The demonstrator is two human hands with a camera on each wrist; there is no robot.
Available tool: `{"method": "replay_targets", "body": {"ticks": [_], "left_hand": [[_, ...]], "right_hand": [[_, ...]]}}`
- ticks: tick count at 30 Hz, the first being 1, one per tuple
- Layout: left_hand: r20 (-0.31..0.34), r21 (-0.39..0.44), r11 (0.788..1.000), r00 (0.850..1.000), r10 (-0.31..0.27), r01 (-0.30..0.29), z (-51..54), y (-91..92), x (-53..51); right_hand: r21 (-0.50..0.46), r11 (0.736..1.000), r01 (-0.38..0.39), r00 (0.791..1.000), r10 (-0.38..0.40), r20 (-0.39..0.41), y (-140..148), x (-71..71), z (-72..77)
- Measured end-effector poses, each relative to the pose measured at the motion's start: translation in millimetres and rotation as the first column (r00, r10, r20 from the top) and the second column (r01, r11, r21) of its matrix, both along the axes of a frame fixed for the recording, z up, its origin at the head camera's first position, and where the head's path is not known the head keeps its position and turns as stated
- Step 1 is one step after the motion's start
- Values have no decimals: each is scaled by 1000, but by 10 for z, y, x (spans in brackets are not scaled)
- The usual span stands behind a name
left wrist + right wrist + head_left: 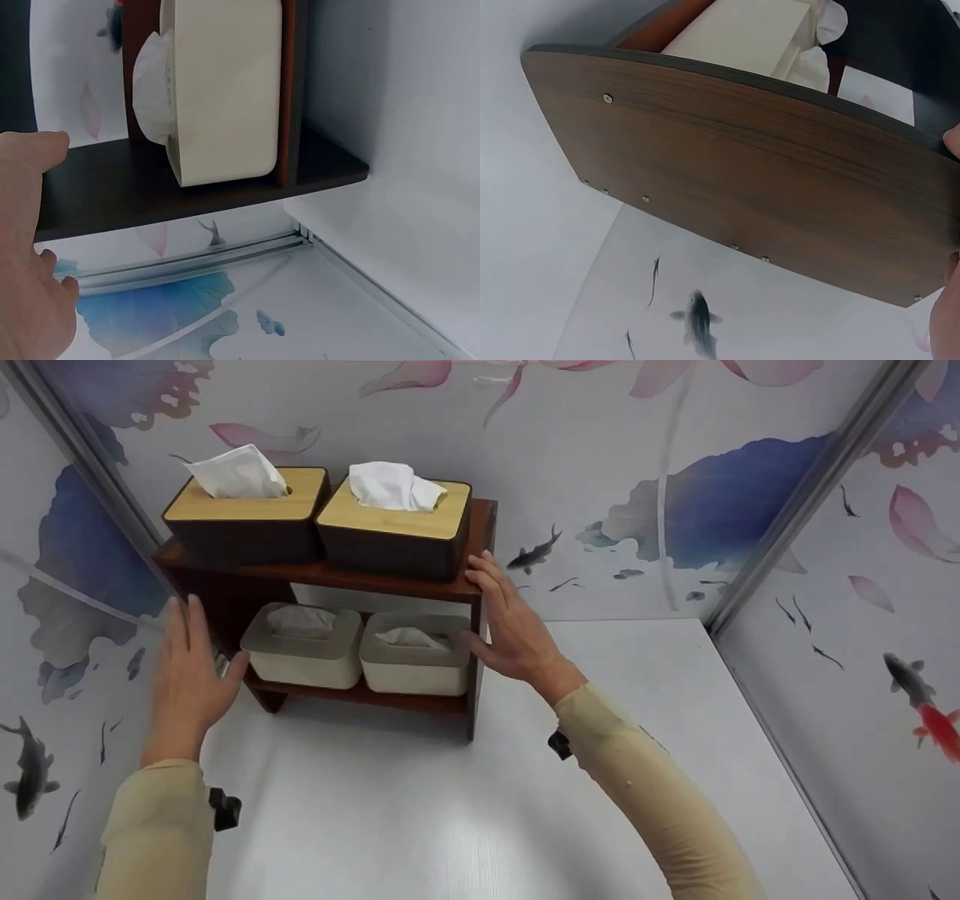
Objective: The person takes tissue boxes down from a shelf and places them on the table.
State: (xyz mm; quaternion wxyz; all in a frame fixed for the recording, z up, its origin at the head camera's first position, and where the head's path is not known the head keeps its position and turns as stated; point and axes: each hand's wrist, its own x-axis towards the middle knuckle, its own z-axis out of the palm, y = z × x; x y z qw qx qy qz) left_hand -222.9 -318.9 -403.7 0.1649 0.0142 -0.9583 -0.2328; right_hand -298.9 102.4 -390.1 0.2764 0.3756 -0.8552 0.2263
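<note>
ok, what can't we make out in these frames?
Head: contents of the black boxes, covered by wooden lids.
Head: outer left face of the rack, turned away from the camera.
Left wrist: part of the left hand, cut off by the left edge.
Right wrist: most of the right hand, cut off by the right edge.

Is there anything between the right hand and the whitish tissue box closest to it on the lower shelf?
Yes! The brown side panel stands between most of the right hand and that tissue box. The front is open, with no other object visible in front of the box.
</note>
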Motion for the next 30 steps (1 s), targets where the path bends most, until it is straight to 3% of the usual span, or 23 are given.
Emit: {"method": "replay_targets", "body": {"ticks": [7, 13, 18, 23, 30], "left_hand": [[-8, -32, 998, 999, 49, -50, 172, 103, -116], [-45, 20, 997, 996, 72, -71, 286, 148, -186], [-51, 48, 996, 995, 81, -79, 320, 209, -199], [-117, 16, 994, 987, 110, -109, 331, 331, -183], [-236, -20, 987, 960, 148, -157, 335, 536, -161]], "right_hand": [[26, 997, 66, 998, -67, 15, 172, -53, 69], [63, 985, 161, 987, -162, 9, 309, -81, 124], [81, 979, 190, 981, -192, 27, 394, -102, 149], [85, 973, 216, 974, -221, 49, 487, -134, 157], [117, 961, 249, 965, -256, 49, 663, -190, 218]]}}
